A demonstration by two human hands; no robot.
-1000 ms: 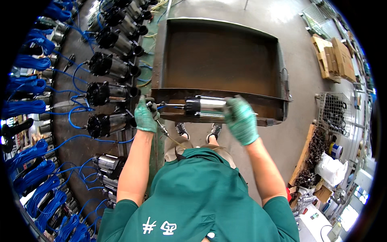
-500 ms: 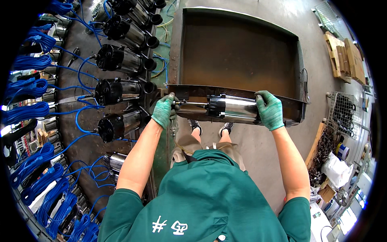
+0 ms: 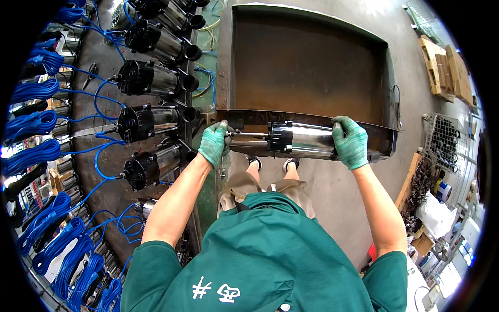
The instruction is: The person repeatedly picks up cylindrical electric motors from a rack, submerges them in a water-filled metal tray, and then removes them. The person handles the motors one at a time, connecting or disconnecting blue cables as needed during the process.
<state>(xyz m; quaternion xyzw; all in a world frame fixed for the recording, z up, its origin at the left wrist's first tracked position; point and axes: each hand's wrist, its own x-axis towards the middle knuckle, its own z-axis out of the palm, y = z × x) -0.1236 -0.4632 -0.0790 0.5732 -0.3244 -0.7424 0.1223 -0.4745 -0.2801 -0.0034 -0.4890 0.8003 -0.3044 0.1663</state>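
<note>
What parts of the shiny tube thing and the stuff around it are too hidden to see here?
Head view only:
- Shiny cylinder: its right end is covered by the right hand; its underside faces away.
- Thin shaft end: wrapped by the left hand.
- Feet: partly hidden behind the cylinder and the metal tray.
- Blue cables: bent and cut off at the left rim.

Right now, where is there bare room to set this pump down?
The rusty tray beyond the held pump is bare across its floor. The concrete floor right of the feet is open. The round table left is crowded with pumps and blue cables.
</note>
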